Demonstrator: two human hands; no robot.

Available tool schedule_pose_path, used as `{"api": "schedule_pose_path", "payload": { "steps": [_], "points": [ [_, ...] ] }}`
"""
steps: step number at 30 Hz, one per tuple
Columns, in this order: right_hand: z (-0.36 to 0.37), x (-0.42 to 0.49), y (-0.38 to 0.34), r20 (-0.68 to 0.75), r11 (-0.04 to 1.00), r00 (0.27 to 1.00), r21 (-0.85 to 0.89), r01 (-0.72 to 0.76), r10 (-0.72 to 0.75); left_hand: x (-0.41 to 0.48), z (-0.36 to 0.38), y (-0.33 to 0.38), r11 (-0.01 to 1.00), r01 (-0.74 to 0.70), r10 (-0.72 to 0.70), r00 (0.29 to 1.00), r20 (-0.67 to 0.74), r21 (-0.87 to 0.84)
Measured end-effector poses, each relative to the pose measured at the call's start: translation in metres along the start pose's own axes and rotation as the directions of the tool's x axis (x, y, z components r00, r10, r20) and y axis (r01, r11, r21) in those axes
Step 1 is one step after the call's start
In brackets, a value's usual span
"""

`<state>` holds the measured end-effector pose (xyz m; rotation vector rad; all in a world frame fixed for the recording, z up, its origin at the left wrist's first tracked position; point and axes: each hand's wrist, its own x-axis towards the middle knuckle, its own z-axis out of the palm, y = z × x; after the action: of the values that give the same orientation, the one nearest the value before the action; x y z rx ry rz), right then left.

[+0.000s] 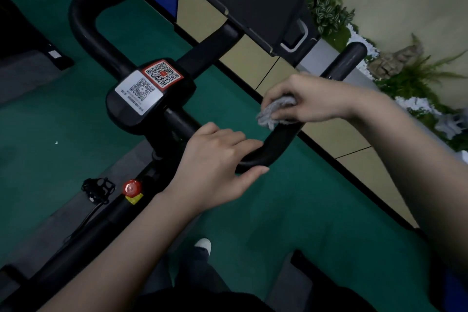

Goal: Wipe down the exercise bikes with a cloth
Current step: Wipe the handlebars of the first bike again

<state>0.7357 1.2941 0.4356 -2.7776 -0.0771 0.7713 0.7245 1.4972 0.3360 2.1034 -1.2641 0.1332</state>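
Beside the stickered console (149, 99), right hand (309, 99) clutches cloth (274, 111) on handlebar (273, 147), left hand (215, 159) grips it.

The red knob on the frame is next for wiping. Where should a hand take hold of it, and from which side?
Take the red knob by its round rim, coming from above: its face points up at the camera, and the black frame backs it below. The right hand, which grips the cloth, would likely do it.
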Motion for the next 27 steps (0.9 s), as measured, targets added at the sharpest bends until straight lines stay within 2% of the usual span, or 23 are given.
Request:
{"api": "schedule_pose_path", "payload": {
  "steps": [2, 4, 7, 10, 13, 18, 21, 24, 27],
  "points": [
    [0.001, 0.013, -0.008, 0.198, 0.998, 0.98, 0.065, 0.005, -0.018, 0.0, 0.0, 0.0, 1.0, 0.011, -0.011, 1.0, 0.001, -0.008],
    [0.007, 0.023, -0.017, 0.315, 0.997, 0.948, 0.069, 0.018, -0.039, 0.0, 0.001, 0.0, 1.0, 0.016, -0.015, 1.0, 0.007, -0.017],
    [0.008, 0.032, -0.019, 0.385, 1.0, 0.923, 0.0, -0.005, 0.005, 0.0, 0.001, 0.0, 0.999, 0.025, -0.025, 1.0, 0.004, -0.03],
    [-0.003, 0.035, -0.012, 0.372, 0.99, 0.921, -0.121, -0.075, 0.115, 0.0, 0.001, 0.0, 0.999, 0.031, -0.031, 0.999, 0.009, -0.023],
    [-0.008, 0.031, -0.007, 0.266, 0.975, 0.953, -0.203, -0.093, 0.147, -0.001, 0.002, -0.001, 0.999, 0.03, -0.03, 0.999, 0.014, -0.01],
    [-0.007, 0.016, 0.0, 0.151, 0.986, 0.986, -0.162, -0.045, 0.07, 0.002, -0.002, 0.002, 0.999, 0.036, -0.036, 0.998, 0.054, -0.012],
    [-0.003, 0.002, 0.018, -0.115, 0.975, 0.992, -0.209, -0.073, 0.05, 0.008, -0.005, 0.008, 0.996, 0.093, -0.093, 0.993, 0.077, 0.001],
    [0.021, -0.016, 0.025, -0.431, 0.982, 0.901, -0.184, -0.032, -0.052, 0.02, -0.005, 0.014, 0.992, 0.12, -0.123, 0.989, 0.081, 0.042],
    [0.053, -0.028, 0.027, -0.658, 0.997, 0.751, -0.071, 0.009, -0.054, 0.035, 0.0, 0.022, 0.99, 0.136, -0.141, 0.984, 0.111, 0.046]
  ]
}}
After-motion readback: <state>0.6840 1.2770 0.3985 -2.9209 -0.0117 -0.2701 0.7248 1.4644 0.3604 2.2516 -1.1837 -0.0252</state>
